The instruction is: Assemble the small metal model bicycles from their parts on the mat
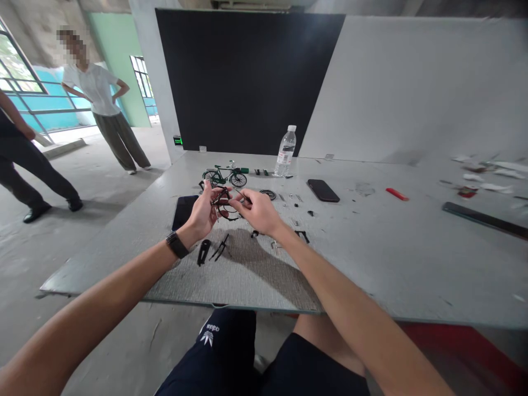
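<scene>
Above the near part of the table, my left hand (203, 213) is closed around a dark model bicycle frame (226, 213) with a curved lower part. My right hand (259, 210) pinches with thumb and fingertips at the frame's right side; the small piece between the fingers is too hidden to name. A green model bicycle (225, 175) stands just behind my hands. On the table below them lie a black fork (220, 247) and a flat black part (203, 252). A small spoked wheel (269, 194) lies beyond my right hand.
Several tiny parts lie right of my hands, near a black phone (323, 190). A water bottle (286, 151) stands at the back. Farther right are a red object (397, 193) and a long dark bar (487, 220). Two people stand on the left.
</scene>
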A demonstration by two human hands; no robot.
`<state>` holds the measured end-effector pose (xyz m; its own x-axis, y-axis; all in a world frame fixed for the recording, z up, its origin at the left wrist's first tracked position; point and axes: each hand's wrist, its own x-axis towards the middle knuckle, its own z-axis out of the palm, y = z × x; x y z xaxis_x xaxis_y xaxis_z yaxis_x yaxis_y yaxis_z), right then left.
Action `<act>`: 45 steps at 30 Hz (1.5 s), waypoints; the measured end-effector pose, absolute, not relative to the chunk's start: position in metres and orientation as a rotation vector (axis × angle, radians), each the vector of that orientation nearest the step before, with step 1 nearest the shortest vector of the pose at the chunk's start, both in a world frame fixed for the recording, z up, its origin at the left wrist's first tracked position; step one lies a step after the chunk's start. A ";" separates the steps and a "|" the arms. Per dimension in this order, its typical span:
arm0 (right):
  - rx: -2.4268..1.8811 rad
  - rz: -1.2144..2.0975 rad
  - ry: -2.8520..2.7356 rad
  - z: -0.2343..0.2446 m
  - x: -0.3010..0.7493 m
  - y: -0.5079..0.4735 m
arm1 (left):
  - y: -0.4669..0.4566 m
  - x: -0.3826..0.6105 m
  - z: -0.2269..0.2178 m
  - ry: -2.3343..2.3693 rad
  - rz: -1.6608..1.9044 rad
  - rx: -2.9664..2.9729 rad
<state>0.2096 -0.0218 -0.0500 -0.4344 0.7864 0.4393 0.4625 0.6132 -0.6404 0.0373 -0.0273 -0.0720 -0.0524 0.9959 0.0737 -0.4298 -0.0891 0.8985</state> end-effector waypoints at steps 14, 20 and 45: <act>-0.969 0.629 -2.011 -0.042 0.216 -0.020 | -0.031 0.038 -0.069 0.849 1.359 1.040; -0.940 0.522 -1.931 -0.042 0.218 -0.019 | -0.036 0.041 -0.070 0.779 1.214 1.094; -1.035 0.331 -1.601 -0.051 0.225 -0.001 | -0.040 0.040 -0.058 0.710 1.184 0.899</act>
<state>0.2249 -0.0010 -0.0513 0.0315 0.7603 0.6488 0.4406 0.5721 -0.6918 0.0404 -0.0400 -0.0581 0.2437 0.9698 -0.0070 -0.4634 0.1227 0.8776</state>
